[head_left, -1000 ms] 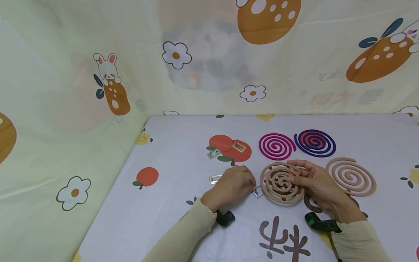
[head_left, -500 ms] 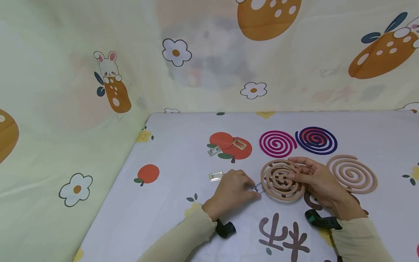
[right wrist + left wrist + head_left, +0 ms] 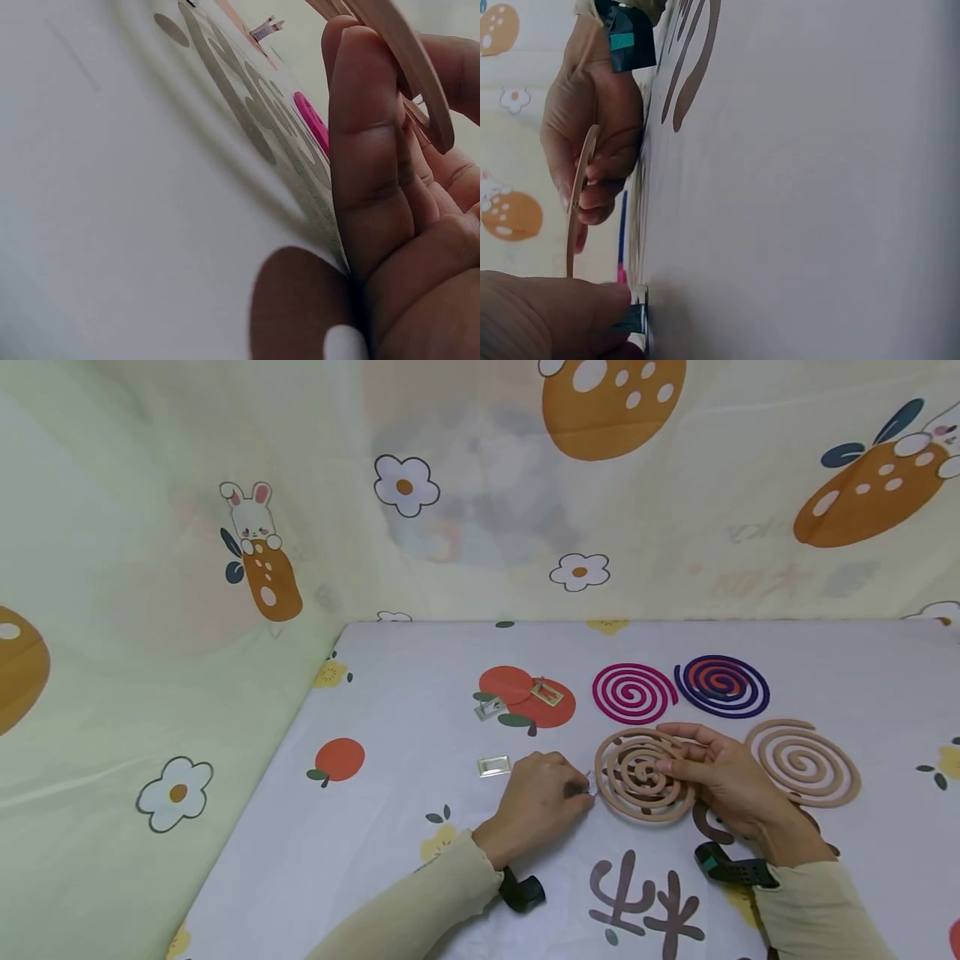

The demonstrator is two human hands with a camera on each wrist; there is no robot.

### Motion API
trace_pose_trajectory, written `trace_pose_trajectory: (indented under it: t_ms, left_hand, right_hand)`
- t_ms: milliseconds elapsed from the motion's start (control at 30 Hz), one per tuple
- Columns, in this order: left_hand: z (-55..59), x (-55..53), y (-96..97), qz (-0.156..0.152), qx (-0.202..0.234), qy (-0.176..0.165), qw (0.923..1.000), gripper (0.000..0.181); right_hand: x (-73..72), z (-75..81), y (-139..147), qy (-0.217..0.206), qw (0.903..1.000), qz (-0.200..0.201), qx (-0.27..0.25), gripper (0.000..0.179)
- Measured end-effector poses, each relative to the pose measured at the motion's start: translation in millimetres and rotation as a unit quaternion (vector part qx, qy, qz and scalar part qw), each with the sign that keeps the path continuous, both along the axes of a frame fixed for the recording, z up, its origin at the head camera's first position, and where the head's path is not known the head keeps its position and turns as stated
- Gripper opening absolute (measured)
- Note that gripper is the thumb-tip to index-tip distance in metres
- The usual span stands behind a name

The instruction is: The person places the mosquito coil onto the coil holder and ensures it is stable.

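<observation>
My left hand [image 3: 536,802] pinches a small metal mosquito coil stand [image 3: 636,319] between thumb and fingertips, low at the table surface. Its flat base shows in the left wrist view, while my fingers hide most of the stand. Just to its right, my right hand [image 3: 731,785] holds a tan mosquito coil [image 3: 648,817] by its right side, thumb on top and fingers beneath. Raised above the table, the coil appears edge-on in the left wrist view. The coil's left rim is close to the stand; whether they touch I cannot tell.
Behind lie a pink coil [image 3: 633,695] and a navy-and-orange coil [image 3: 720,685]. Another tan coil [image 3: 802,764] lies right of my right hand. Metal stands rest left of the coils: one [image 3: 493,767] near my left hand, two [image 3: 491,708] farther back. A printed cloth wall [image 3: 480,585] rises behind.
My left fingers have shifted and closed further over the stand, which now shows less. My right hand and the tan coil stay nearly in place.
</observation>
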State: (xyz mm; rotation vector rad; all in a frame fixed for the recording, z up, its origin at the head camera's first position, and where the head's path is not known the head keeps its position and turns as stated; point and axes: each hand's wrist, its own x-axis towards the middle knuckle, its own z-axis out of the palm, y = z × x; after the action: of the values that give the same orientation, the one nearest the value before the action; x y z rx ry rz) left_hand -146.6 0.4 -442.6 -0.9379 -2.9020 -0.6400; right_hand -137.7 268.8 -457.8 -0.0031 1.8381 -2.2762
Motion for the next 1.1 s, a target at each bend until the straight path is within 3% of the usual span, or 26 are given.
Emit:
trace_pose_trajectory:
  t_ms: [233,700,1100]
  left_hand:
    - [2.5,0.4,3.6,0.03,-0.011,-0.019,0.9993,0.03]
    - [6.5,-6.1,8.4,-0.031,-0.024,-0.008,0.9992,0.005]
    - [13.0,-20.4,4.5,-0.082,-0.053,-0.101,0.9901,0.015]
  right_hand:
    - [0.7,-0.5,1.8,0.0,1.0,0.002,0.002,0.04]
    - [0.1,-2.3,1.9,0.005,1.0,0.006,0.002,0.04]
    - [0.3,-2.1,2.2,0.008,0.9999,0.008,0.005,0.041]
